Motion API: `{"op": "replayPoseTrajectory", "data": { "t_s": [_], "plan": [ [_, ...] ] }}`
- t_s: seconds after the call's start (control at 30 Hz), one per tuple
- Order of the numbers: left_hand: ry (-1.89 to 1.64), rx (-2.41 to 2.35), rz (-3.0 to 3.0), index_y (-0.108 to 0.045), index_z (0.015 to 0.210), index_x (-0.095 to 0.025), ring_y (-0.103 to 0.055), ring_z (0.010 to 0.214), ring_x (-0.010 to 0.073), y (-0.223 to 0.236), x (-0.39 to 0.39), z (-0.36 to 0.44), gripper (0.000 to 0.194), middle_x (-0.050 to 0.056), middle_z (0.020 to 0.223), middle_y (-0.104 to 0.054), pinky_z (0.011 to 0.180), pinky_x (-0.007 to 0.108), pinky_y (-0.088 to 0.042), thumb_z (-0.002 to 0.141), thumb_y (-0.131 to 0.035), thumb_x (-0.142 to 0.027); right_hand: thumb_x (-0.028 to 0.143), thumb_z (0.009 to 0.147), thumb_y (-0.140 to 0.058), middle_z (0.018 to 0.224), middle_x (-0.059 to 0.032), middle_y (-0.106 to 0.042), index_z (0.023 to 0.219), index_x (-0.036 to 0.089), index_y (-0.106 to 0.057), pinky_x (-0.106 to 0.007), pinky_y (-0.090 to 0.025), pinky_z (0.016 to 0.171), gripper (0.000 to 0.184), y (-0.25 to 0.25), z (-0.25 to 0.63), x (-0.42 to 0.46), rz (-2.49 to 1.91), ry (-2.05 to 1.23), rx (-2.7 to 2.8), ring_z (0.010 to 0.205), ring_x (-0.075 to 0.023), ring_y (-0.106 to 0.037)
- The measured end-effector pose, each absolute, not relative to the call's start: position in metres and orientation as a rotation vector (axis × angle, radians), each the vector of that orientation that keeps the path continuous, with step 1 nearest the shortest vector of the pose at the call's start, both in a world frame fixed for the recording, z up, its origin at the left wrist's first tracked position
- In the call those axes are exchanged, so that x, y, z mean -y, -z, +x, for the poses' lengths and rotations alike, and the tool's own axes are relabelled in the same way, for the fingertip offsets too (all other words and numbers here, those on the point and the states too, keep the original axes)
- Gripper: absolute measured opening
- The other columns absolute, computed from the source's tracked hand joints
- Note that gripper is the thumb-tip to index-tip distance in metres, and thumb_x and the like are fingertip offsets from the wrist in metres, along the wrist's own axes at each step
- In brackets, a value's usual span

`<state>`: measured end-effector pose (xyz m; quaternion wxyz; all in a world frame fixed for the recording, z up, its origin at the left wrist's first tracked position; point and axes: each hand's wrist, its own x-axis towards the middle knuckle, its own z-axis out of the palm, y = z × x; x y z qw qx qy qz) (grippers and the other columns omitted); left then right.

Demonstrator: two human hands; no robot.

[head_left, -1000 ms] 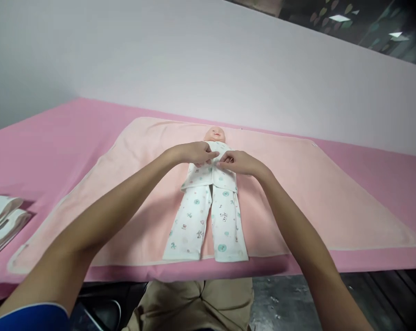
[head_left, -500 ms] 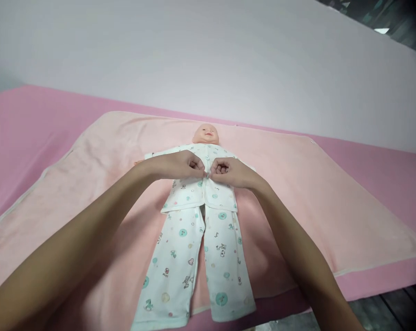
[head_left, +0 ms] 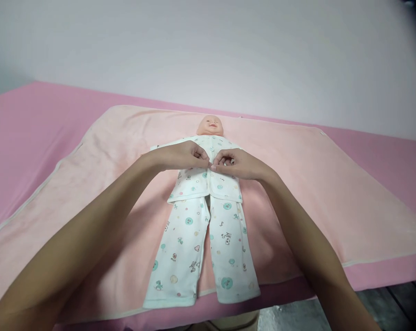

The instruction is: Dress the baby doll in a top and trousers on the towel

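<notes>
White printed jacket [head_left: 224, 185], containing one doll [head_left: 210, 126], on peach blanket [head_left: 318, 197]; left hand [head_left: 185, 155] and right hand [head_left: 240, 164], both pinching its front.

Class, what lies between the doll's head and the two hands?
The upper front of the patterned shirt, with one button showing, in the head view.

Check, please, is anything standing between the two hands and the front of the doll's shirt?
Nothing visible stands in the way: the left hand and right hand have their fingertips at the shirt, just below its upper button.
</notes>
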<state>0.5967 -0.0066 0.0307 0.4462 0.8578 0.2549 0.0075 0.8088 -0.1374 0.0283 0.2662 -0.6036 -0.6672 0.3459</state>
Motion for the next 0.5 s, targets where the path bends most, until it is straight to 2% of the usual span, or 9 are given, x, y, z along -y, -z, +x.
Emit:
{"op": "replayPoseTrajectory", "data": {
  "t_s": [0.1, 0.17, 0.3, 0.5],
  "plan": [
    [-0.023, -0.645, 2.136, -0.06, 0.065, -0.022, -0.039, 0.061, 0.0148, -0.032, 0.0085, 0.5971, 0.033, 0.004, 0.069, -0.049, 0.061, 0.035, -0.028, 0.083, -0.075, -0.045, 0.049, 0.091, -0.078, 0.093, -0.001, -0.067, 0.098, 0.023, -0.077, -0.031, -0.039, 0.074, 0.028, -0.0294, 0.8147, 0.1366, -1.568, -0.964, 1.917, 0.08, -0.0146, -0.051],
    [-0.031, -0.651, 2.137, -0.064, 0.067, -0.022, -0.04, 0.061, 0.0146, -0.0331, 0.0091, 0.5969, 0.03, 0.003, 0.07, -0.051, 0.06, 0.034, -0.028, 0.083, -0.075, -0.045, 0.048, 0.093, -0.076, 0.097, -0.0014, -0.068, 0.102, 0.023, -0.076, -0.031, -0.038, 0.074, 0.026, -0.0295, 0.8185, 0.1354, -1.514, -0.968, 1.977, 0.081, -0.0147, -0.05],
    [-0.009, -0.651, 2.091, -0.072, 0.076, -0.024, -0.047, 0.067, 0.0158, -0.0361, 0.0084, 0.5958, 0.024, 0.003, 0.075, -0.059, 0.062, 0.032, -0.034, 0.082, -0.076, -0.047, 0.046, 0.097, -0.072, 0.1, -0.0029, -0.068, 0.103, 0.023, -0.074, -0.031, -0.04, 0.075, 0.023, -0.0268, 0.8196, 0.1332, -1.488, -0.927, 1.97, 0.083, -0.0161, -0.049],
    [-0.013, -0.691, 2.017, -0.079, 0.083, -0.024, -0.057, 0.077, 0.0175, -0.0388, 0.0107, 0.5935, 0.023, 0.005, 0.085, -0.069, 0.069, 0.03, -0.044, 0.076, -0.081, -0.047, 0.046, 0.094, -0.075, 0.103, -0.0036, -0.069, 0.103, 0.023, -0.072, -0.032, -0.045, 0.077, 0.025, -0.0205, 0.8152, 0.1346, -1.532, -0.877, 1.852, 0.084, -0.0167, -0.054]
  ]
}}
